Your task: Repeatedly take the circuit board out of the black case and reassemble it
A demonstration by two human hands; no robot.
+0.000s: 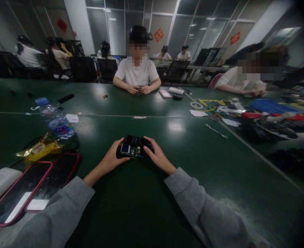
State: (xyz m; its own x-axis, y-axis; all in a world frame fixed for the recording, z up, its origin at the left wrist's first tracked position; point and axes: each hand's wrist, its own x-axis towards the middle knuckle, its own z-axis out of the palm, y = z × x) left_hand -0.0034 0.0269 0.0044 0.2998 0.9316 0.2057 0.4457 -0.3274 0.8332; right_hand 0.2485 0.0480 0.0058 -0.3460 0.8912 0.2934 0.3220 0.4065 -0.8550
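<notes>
Between my two hands, low over the table, is an opened small electronic device. Its green circuit board (132,152) faces up, with a small pale-edged screen at the left end. Just beyond the board lies a flat black cover (133,139) with a dark window. My left hand (113,153) is closed round the left end, thumb along the near edge and fingertips at the far side. Round the right end, my right hand (154,153) is closed with its thumb on top near the board. The undersides and some fingertips are hidden.
Left stand a plastic bottle (55,119), a yellow snack packet (40,148), two red-edged phones (20,193) and a white object (2,182). A wrench (216,131) lies to the right, before a cable heap (219,106). A person (137,74) sits opposite.
</notes>
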